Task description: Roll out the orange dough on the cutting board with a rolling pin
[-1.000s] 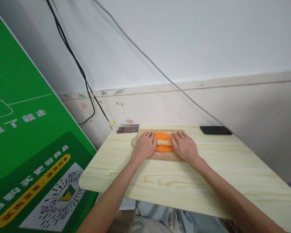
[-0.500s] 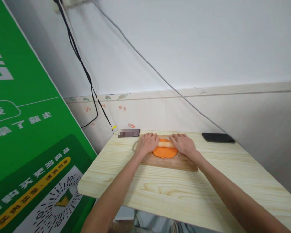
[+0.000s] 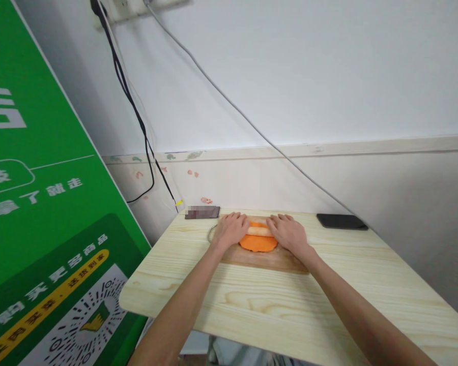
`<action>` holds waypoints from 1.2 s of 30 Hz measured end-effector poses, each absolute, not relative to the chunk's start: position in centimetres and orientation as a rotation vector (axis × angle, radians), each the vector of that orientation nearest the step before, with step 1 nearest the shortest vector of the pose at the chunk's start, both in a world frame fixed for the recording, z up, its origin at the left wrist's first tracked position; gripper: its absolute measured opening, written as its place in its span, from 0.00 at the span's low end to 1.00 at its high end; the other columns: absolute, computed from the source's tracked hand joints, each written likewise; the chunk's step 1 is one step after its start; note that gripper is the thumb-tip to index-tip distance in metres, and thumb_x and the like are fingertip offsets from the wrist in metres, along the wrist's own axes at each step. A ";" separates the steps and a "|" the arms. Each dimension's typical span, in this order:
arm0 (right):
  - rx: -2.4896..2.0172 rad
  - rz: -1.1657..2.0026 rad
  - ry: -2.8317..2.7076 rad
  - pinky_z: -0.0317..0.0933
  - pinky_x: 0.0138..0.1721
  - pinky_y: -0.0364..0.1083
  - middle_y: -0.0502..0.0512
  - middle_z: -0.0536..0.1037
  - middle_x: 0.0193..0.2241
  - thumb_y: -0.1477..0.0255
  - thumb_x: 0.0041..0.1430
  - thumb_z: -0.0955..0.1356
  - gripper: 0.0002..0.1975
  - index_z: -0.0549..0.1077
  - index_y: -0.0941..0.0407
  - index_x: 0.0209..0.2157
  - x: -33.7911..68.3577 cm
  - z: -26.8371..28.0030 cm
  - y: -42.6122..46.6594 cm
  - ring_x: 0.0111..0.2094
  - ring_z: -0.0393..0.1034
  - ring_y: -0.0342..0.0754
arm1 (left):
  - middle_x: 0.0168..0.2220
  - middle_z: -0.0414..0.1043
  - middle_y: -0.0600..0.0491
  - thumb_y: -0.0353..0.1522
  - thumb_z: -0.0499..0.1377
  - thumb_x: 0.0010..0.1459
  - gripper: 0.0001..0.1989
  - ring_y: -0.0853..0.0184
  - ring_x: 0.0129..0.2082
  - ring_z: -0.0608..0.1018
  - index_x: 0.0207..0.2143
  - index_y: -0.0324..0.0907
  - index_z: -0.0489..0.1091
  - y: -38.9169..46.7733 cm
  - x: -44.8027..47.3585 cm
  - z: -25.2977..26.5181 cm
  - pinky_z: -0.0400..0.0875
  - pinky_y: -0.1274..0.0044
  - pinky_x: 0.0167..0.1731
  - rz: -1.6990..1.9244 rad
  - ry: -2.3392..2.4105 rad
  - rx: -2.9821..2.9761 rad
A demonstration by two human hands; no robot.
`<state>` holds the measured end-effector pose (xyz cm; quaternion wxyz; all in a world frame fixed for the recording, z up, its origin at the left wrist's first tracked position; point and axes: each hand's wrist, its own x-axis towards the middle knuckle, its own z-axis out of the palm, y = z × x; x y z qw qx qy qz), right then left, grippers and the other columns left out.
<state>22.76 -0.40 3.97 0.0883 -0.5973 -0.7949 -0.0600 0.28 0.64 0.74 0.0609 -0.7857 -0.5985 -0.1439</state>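
Observation:
A light wooden rolling pin (image 3: 260, 232) lies crosswise over a flat, rounded sheet of orange dough (image 3: 258, 244). My left hand (image 3: 232, 230) is closed over the pin's left end, and my right hand (image 3: 289, 231) covers its right end the same way. Both palms hide the ends of the pin. Under the dough is a brown wooden cutting board (image 3: 265, 262), with a metal loop handle (image 3: 210, 233) showing at its left side. Most of the dough shows on the near side of the pin, with a narrow strip beyond it.
The board rests on a pale wood-grain table (image 3: 248, 305). A dark phone (image 3: 341, 221) lies at the back right, and another phone-like device (image 3: 208, 212), partly pixelated, at the back left. A green sign (image 3: 41, 203) leans at the left. Cables (image 3: 248, 119) hang along the wall.
The camera view has shifted slightly, so the table sits a little lower in the picture. Both hands stay on the rolling pin, with hardly any visible movement over the dough.

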 end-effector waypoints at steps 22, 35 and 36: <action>-1.814 -0.166 -2.318 0.65 0.60 0.50 0.62 0.84 0.57 0.65 0.80 0.56 0.25 0.80 0.56 0.59 22.6 4.2 -0.4 0.60 0.75 0.57 | 0.53 0.83 0.45 0.36 0.46 0.78 0.19 0.57 0.56 0.81 0.51 0.43 0.77 1.4 0.2 0.5 0.72 0.64 0.60 -0.388 -1.839 -2.336; -1.670 -0.279 -2.231 0.64 0.61 0.51 0.64 0.84 0.51 0.66 0.80 0.58 0.23 0.83 0.57 0.49 22.7 1.9 -3.4 0.61 0.71 0.57 | 0.54 0.81 0.43 0.38 0.44 0.79 0.22 0.56 0.58 0.79 0.50 0.41 0.77 -2.0 0.0 -0.2 0.69 0.63 0.64 -0.525 -1.806 -2.337; -1.697 -0.261 -2.237 0.64 0.60 0.50 0.63 0.84 0.52 0.66 0.80 0.58 0.23 0.84 0.56 0.50 22.6 2.2 -2.9 0.61 0.72 0.57 | 0.54 0.81 0.43 0.37 0.44 0.79 0.22 0.55 0.58 0.79 0.50 0.41 0.77 -1.5 0.1 0.0 0.70 0.63 0.63 -0.499 -1.827 -2.333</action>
